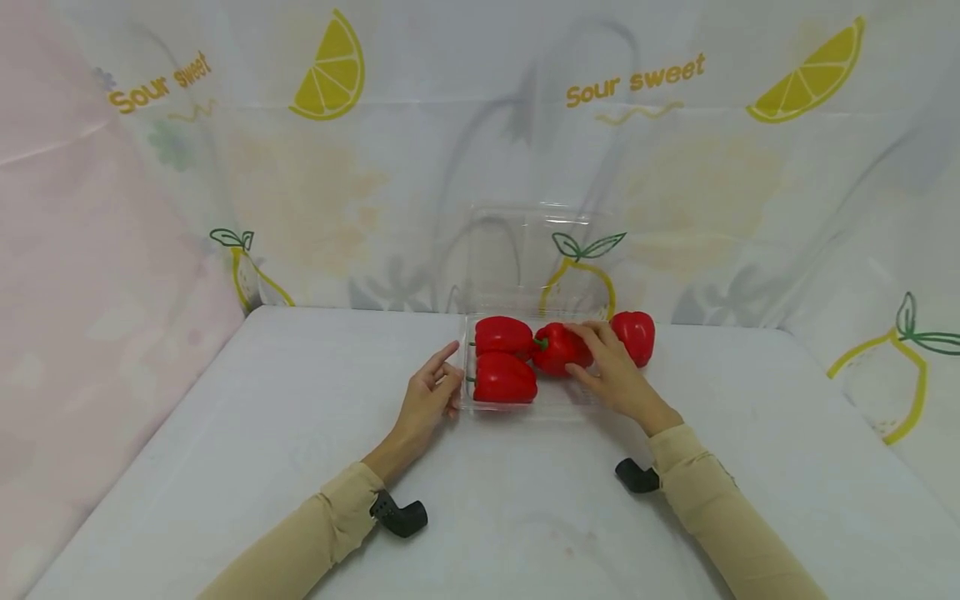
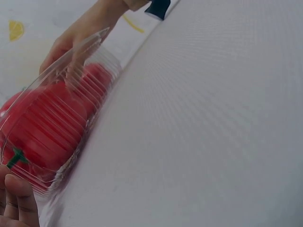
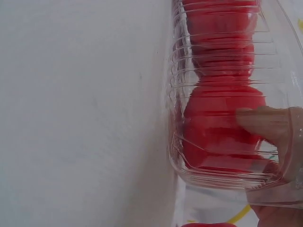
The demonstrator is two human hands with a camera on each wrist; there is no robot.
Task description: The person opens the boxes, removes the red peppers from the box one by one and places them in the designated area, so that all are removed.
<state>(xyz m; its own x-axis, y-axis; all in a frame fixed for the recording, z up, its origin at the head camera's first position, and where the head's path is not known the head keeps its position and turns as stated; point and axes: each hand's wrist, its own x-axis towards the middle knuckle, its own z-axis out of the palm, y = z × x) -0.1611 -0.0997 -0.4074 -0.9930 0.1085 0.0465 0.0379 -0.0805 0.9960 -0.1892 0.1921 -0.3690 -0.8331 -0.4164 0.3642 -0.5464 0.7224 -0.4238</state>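
Observation:
A clear plastic clamshell box (image 1: 555,408) stands on the table with its transparent lid (image 1: 502,267) raised behind. Inside, at the left, lie two red bell peppers, a rear one (image 1: 504,336) and a front one (image 1: 504,379), green stems pointing left. My right hand (image 1: 611,371) reaches into the box's right part and grips a third red bell pepper (image 1: 553,350) between thumb and fingers. Through the clear wall, the right wrist view shows the thumb against that pepper (image 3: 222,127). At the box's left end is my left hand (image 1: 431,392), index finger extended and fingertips (image 2: 19,187) by the wall.
Another red bell pepper (image 1: 634,336) lies on the table just outside the box, to its right. A white cloth covers the table (image 1: 300,433). Behind hangs a lemon-printed curtain (image 1: 420,167). Black wrist-worn devices, left (image 1: 401,517) and right (image 1: 636,475), stick out from the sleeves.

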